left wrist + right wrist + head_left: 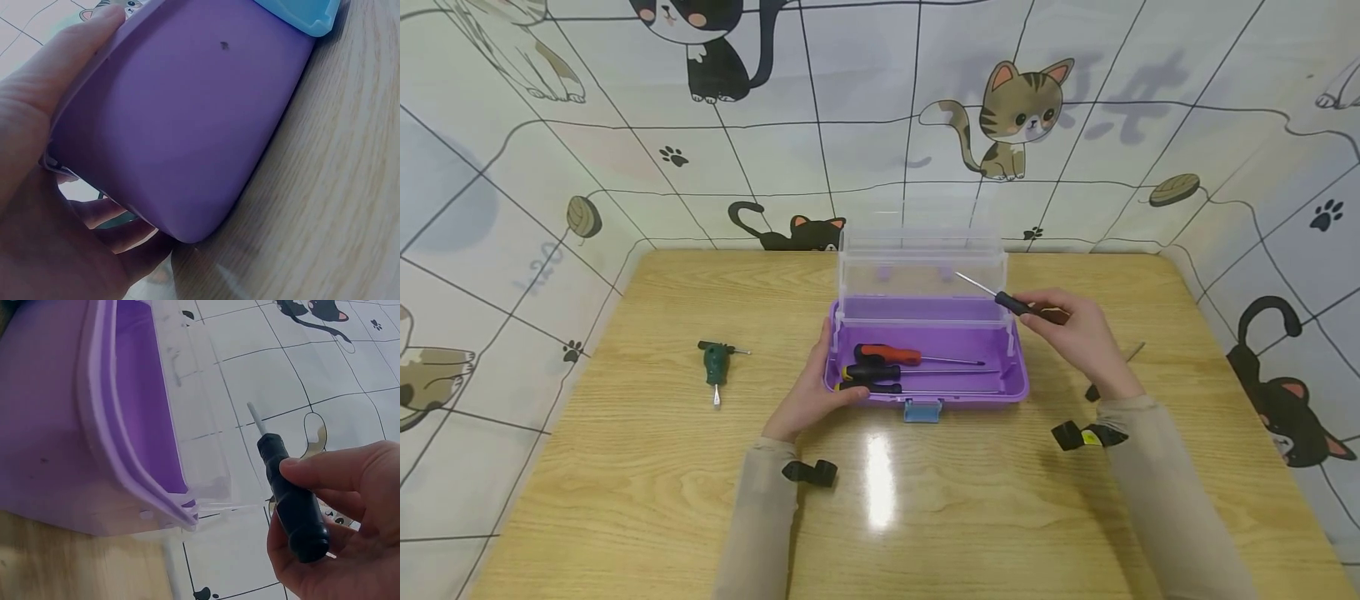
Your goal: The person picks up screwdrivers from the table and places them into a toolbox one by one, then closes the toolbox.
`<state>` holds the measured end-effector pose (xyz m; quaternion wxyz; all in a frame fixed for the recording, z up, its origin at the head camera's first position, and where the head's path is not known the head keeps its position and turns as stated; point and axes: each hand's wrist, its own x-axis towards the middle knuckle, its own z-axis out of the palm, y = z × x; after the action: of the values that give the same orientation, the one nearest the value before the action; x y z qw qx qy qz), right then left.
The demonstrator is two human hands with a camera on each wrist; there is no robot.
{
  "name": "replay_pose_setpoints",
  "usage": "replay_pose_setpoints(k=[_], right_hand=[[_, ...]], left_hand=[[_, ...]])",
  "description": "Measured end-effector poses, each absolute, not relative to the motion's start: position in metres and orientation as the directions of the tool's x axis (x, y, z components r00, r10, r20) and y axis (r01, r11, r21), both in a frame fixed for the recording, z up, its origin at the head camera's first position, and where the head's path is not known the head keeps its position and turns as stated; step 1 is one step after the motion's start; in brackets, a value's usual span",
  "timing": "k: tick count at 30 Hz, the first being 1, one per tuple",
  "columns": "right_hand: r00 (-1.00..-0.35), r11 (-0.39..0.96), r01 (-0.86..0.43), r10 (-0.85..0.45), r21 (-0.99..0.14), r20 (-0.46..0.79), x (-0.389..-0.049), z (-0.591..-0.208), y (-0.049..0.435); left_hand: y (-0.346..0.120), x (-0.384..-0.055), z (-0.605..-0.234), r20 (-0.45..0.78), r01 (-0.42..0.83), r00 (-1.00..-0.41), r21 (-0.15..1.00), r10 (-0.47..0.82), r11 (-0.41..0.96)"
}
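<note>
A purple toolbox point(925, 402) with its clear lid point(925, 271) raised stands on the table. My left hand point(811, 392) grips its left end, thumb over the front rim and fingers curled round the side, as the left wrist view shows. In my right hand point(1071, 329) is a black-handled screwdriver point(294, 506), pinched by the handle above the box's right end, its shaft pointing up and left across the lid. Inside the box lie a red and black screwdriver point(891, 356), a black and yellow screwdriver point(872, 373) and another black-handled screwdriver point(880, 388) along the front wall.
A green-handled screwdriver point(715, 367) with a crosswise shaft lies on the table point(647, 483) to the left. Partly under my right wrist is another dark-handled screwdriver point(1092, 392). A blue latch point(922, 411) hangs at the box's front. Cat-print cloth point(880, 150) rises behind the table.
</note>
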<state>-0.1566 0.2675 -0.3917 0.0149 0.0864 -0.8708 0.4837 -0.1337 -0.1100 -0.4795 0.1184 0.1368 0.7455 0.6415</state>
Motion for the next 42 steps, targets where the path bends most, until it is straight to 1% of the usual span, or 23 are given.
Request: replay_pose_setpoints(k=[4,6,12,17,19,24,27,31,39,42], right_hand=[[-0.978,0.522,-0.179,-0.185,-0.834,0.094,-0.165,-0.388,0.263],[-0.973,0.527,-0.189,-0.213,-0.829,0.087,-0.168,-0.386,0.260],[-0.960,0.530,-0.210,-0.271,-0.821,0.070,-0.179,-0.383,0.251],[-0.949,0.532,-0.231,-0.306,-0.815,0.069,-0.184,-0.380,0.245],[-0.943,0.529,-0.246,-0.324,-0.812,0.075,-0.185,-0.378,0.243],[-0.939,0.554,-0.254,-0.337,-0.793,0.066,-0.190,-0.379,0.239],[-0.936,0.562,-0.249,-0.350,-0.788,0.047,-0.194,-0.380,0.236],[-0.926,0.544,-0.245,-0.375,-0.802,0.029,-0.201,-0.380,0.232],[-0.889,0.521,-0.329,-0.452,-0.788,0.073,-0.210,-0.383,0.219],[-0.884,0.507,-0.324,-0.463,-0.799,0.064,-0.213,-0.386,0.215]], left_hand=[[-0.110,-0.134,-0.479,-0.008,0.052,-0.935,0.986,0.355,0.160],[-0.110,-0.134,-0.477,-0.012,0.045,-0.933,0.988,0.361,0.148],[-0.107,-0.127,-0.455,-0.020,0.025,-0.925,0.993,0.378,0.115],[-0.108,-0.130,-0.473,-0.010,0.052,-0.935,0.985,0.355,0.165],[-0.109,-0.132,-0.479,-0.001,0.059,-0.936,0.986,0.353,0.159],[-0.106,-0.126,-0.460,-0.004,0.049,-0.930,0.990,0.369,0.134],[-0.106,-0.124,-0.454,-0.013,0.045,-0.928,0.988,0.372,0.147],[-0.106,-0.124,-0.451,-0.018,0.040,-0.927,0.988,0.374,0.149],[-0.106,-0.125,-0.452,-0.008,0.040,-0.926,0.992,0.379,0.120],[-0.106,-0.126,-0.453,-0.007,0.037,-0.926,0.993,0.379,0.110]])
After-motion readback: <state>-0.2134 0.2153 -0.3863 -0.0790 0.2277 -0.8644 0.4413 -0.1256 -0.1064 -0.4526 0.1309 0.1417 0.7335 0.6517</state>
